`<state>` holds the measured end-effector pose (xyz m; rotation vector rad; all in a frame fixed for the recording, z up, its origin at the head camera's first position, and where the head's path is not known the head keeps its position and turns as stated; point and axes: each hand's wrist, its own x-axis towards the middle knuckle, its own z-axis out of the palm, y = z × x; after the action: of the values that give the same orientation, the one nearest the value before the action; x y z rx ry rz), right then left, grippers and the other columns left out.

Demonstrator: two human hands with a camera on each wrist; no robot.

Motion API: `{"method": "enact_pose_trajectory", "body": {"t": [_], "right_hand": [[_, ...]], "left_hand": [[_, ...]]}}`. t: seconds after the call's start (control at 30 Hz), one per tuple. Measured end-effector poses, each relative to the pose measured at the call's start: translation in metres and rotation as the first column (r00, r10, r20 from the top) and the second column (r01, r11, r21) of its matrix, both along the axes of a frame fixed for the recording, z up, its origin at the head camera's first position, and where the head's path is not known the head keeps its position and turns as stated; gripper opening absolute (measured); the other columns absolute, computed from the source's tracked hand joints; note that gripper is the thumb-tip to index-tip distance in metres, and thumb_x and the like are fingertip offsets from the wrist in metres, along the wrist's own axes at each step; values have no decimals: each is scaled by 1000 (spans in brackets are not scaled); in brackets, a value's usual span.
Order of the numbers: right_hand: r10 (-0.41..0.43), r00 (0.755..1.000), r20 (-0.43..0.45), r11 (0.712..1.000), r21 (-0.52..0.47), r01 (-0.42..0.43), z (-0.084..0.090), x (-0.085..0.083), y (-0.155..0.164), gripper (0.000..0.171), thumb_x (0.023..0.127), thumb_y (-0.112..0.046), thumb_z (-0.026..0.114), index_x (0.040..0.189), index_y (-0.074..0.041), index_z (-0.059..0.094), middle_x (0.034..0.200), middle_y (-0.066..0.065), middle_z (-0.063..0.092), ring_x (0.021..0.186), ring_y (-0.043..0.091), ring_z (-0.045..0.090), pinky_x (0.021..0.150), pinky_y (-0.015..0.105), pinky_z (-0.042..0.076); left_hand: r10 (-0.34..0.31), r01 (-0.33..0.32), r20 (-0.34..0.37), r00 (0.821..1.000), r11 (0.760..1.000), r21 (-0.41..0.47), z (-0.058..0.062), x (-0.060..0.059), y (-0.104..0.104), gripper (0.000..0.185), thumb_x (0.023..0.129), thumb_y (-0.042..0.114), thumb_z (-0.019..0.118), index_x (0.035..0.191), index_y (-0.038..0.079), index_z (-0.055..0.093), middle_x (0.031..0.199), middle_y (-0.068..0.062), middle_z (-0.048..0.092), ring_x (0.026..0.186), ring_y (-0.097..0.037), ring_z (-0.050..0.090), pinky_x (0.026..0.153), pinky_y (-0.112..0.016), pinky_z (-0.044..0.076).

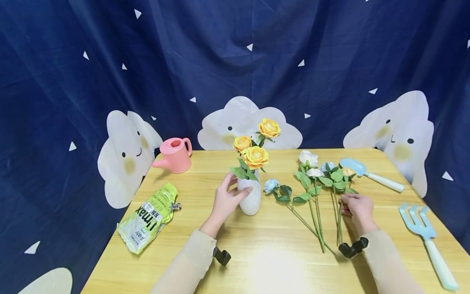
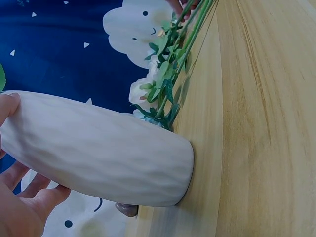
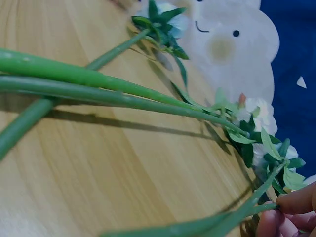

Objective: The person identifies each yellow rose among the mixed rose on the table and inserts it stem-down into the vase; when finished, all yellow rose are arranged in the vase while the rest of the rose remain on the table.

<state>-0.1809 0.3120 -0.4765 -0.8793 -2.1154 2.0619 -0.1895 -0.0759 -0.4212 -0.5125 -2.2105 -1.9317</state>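
A white textured vase (image 1: 250,200) stands upright near the middle of the table, holding three yellow roses (image 1: 256,157). My left hand (image 1: 228,197) grips it from the left, thumb across the front; in the left wrist view the vase (image 2: 98,148) fills much of the picture, fingers at its upper part. On the right, my right hand (image 1: 359,209) pinches a green flower stem (image 3: 266,208) between thumb and fingers. Which bloom tops this stem I cannot tell. Beside it lie white roses (image 1: 308,158) and a blue rose (image 1: 271,186), their stems crossing on the table.
At the back left stands a pink watering can (image 1: 176,156). A green and white pouch (image 1: 148,220) lies at the left. Toward the right edge are a blue trowel (image 1: 353,165) and a blue hand fork (image 1: 422,228). Behind the wooden table (image 1: 191,261) hangs a dark blue curtain (image 1: 220,61).
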Motion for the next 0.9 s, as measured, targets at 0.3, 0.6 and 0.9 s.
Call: {"method": "enact_pose_trajectory", "body": {"t": [0.3,0.6,0.9], "right_hand": [[47,998,-42,998,-47,-49,5,8,4,39,89,1,56,124,13,45,65,-3,62,54,10,57,51,26,53],[-44,981,-189,996,-82,29,11,6,6,26,87,3,60,110,0,50,66,-3,61,51,9,58,49,23,52],[-239,896,-374,964,-203,172,29,8,17,18,83,6,63,91,-10,61,64,-3,61,48,9,59,45,21,51]], "left_hand": [[25,-25,-16,1000,1000,11,-18,-11,-2,57,79,26,76,129,25,50,121,-3,55,113,-23,50,91,-38,46],[26,-26,-8,1000,1000,12,-17,-11,-3,57,78,26,76,129,26,50,122,-3,55,113,-23,50,91,-40,46],[-5,5,3,1000,1000,2,-1,-2,0,56,80,10,73,130,12,49,124,-13,54,114,-31,49,92,-43,45]]}}
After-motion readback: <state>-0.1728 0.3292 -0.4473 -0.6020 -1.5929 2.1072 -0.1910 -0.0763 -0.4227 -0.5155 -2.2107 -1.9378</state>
